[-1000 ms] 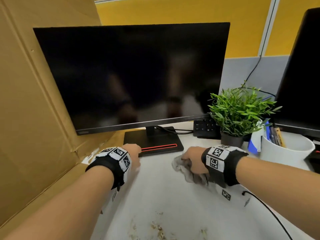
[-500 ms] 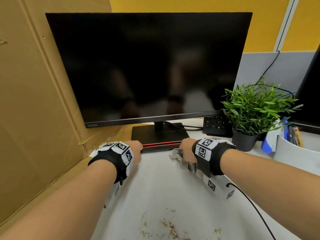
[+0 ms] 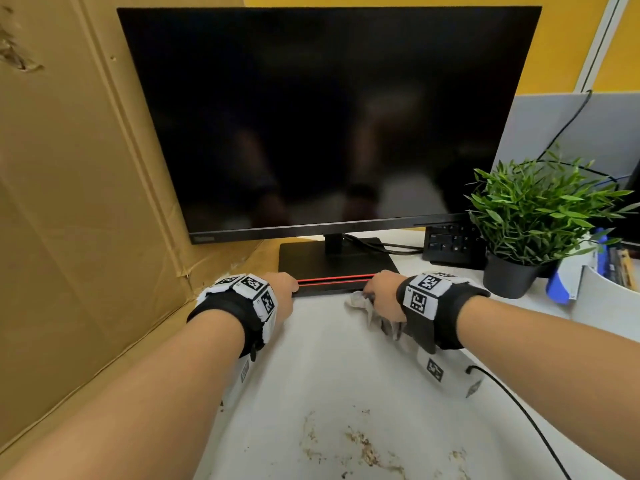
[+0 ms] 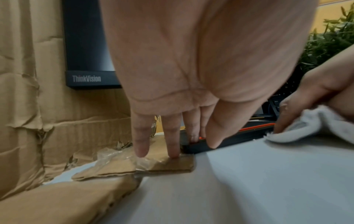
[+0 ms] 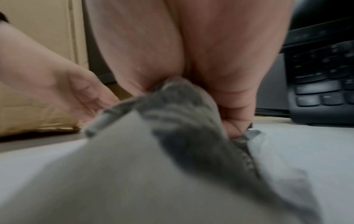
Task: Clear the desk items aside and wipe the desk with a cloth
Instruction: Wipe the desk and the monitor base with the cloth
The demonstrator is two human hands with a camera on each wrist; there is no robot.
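Note:
The black monitor (image 3: 329, 116) stands on a flat black base (image 3: 332, 261) with a red stripe along its front. My left hand (image 3: 282, 289) is at the base's front left corner. In the left wrist view its fingers (image 4: 174, 151) are straight: two touch the base (image 4: 239, 136), two rest on a cardboard flap (image 4: 164, 165). My right hand (image 3: 382, 292) grips a crumpled grey cloth (image 3: 374, 313) against the base's front right edge. The cloth (image 5: 182, 121) bunches under the palm in the right wrist view. Brown stains (image 3: 363, 448) mark the white desk (image 3: 329, 368) near me.
A big cardboard sheet (image 3: 69, 202) leans along the left. Right of the base are a black keyboard (image 3: 450, 244), a potted green plant (image 3: 540, 209) and a white container (image 3: 602, 299) with pens. A black cable (image 3: 519, 410) runs along the desk under my right arm.
Both hands have slid forward to the front edge of the monitor base. The right hand carried the cloth with it. The head view has shifted left and closer.

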